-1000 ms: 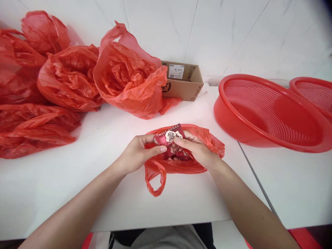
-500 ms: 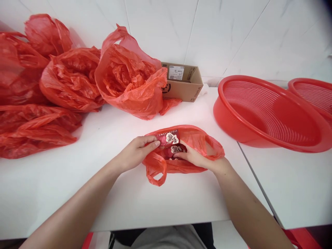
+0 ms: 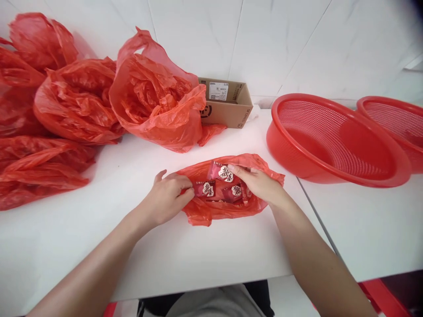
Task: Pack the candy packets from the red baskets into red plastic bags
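Note:
A small red plastic bag (image 3: pixel 216 210) lies open on the white table (image 3: pixel 205 255) in front of me. Several dark red candy packets with white labels (image 3: pixel 205 189) show inside it. My left hand (image 3: pixel 167 198) pinches the bag's left edge, fingers closed on the plastic next to one packet. My right hand (image 3: pixel 259 185) is at the bag's right side, its fingers closed on a packet (image 3: pixel 223 172) near the bag's far rim.
Several stuffed red plastic bags (image 3: pixel 155 97) are heaped at the left and back of the table. A small open cardboard box (image 3: pixel 228 103) stands behind them. Two red mesh baskets (image 3: pixel 333 141) sit at the right. A white tiled wall runs behind.
The packet held above the bag a second ago has gone down into it. My right hand came out of the bag's mouth and now grips a packet near the rim; the left shifted onto the bag's edge.

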A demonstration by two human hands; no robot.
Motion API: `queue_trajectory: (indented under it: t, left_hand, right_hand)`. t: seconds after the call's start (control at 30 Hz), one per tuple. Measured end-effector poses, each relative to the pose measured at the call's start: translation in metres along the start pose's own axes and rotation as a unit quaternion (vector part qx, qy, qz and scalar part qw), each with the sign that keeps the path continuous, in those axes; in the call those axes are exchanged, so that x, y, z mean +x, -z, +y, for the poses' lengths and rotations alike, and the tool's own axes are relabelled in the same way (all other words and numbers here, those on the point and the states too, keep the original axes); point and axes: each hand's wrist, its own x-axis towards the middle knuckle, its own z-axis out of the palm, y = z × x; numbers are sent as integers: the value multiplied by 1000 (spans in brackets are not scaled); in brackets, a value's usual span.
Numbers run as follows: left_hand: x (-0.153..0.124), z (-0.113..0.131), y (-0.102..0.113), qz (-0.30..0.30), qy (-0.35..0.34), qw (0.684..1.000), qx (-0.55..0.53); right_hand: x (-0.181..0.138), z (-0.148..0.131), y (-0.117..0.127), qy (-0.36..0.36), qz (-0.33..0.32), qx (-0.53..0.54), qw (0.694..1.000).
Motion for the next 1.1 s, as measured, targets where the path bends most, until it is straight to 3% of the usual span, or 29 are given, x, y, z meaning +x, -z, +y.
queue_trajectory:
  t: [0.13,0.3,0.43,0.57,0.73,0.87,1.03,1.1]
  left_hand:
    - [-1,-4,1,48,13,998,26]
    - [-3,7,4,109,0,993,-52]
    - [-3,17,1,70,-38,983,-167]
    - [-2,15,2,19,-15,975,-222]
    - [1,7,5,68,4,993,-93]
    - [6,-2,-2,59,30,998,-9]
    - [7,-6,-12,58,21,998,18]
    - [6,-6,-15,66,2,997,34]
  right_hand:
    - [-4,-5,1,-97,9,-10,995]
    - [-6,-7,-4,-21,-80,14,996]
    - [-7,-11,-11,36,-143,73,986]
    - [-7,-11,-11,45,-135,48,989]
    - [-5,-6,2,-31,-69,-124,989]
    - [-6,-5,12,-85,-120,-184,972]
    - [-13,-4,15,-94,-191,-215,953]
    - [-16,-2,15,-87,-183,-241,949]
